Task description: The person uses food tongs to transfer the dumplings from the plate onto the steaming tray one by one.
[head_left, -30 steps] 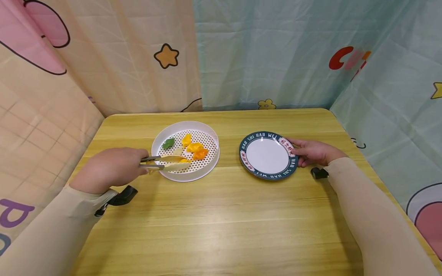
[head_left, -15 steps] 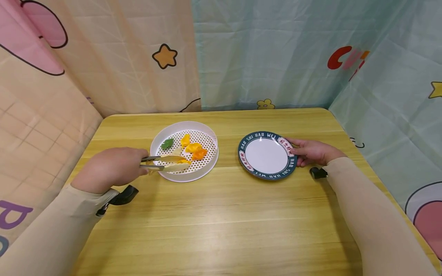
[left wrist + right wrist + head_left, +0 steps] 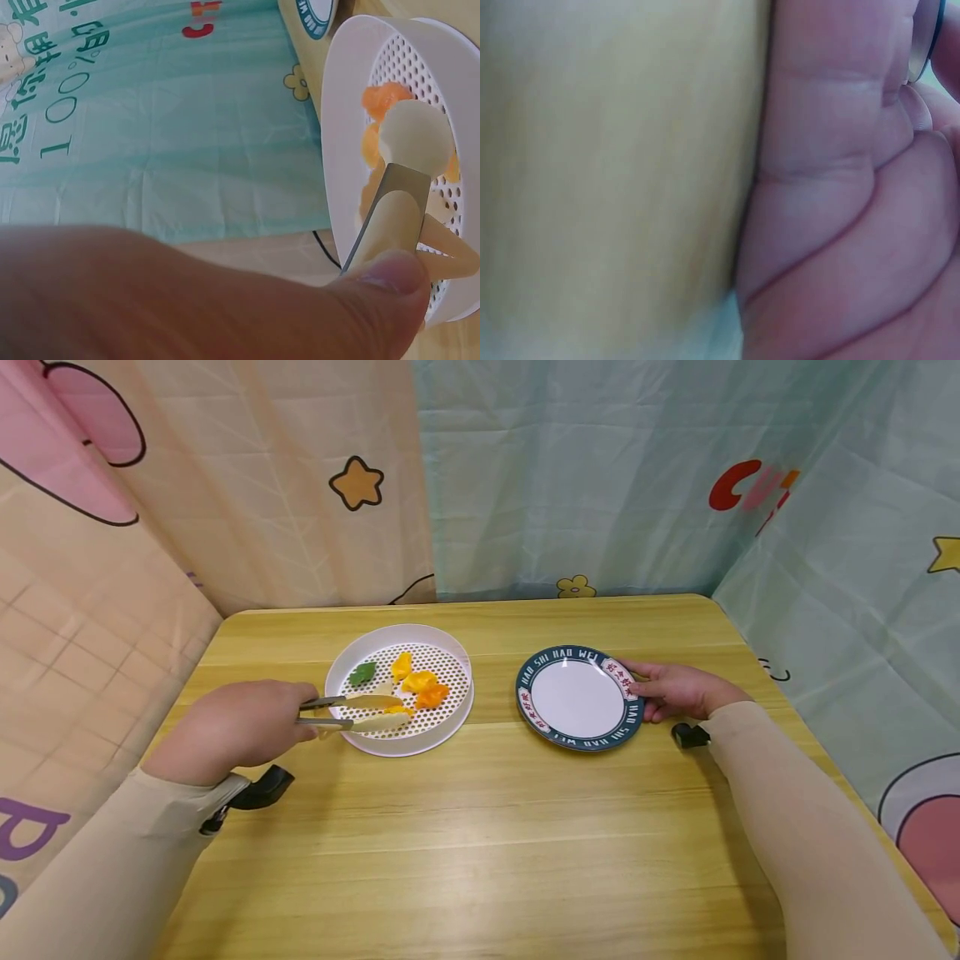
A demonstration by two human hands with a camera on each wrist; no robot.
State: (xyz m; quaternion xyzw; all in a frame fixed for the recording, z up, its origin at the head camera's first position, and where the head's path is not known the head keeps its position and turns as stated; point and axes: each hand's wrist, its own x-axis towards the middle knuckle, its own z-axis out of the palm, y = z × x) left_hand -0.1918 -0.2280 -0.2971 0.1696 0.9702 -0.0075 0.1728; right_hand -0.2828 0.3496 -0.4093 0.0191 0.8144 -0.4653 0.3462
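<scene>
Head view, left hand point(image 3: 232, 727) gripping tongs point(image 3: 356, 713) over strainer point(image 3: 450, 714), plate point(image 3: 579, 697) well right

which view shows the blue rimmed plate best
The head view: the whole blue-rimmed plate shows, empty, with the right hand holding its edge. The left wrist view catches only a sliver at the top; the right wrist view shows mostly palm.

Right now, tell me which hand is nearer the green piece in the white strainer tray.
Left. The left hand holds tongs beside the green piece; the right hand grips the plate across the table.
</scene>
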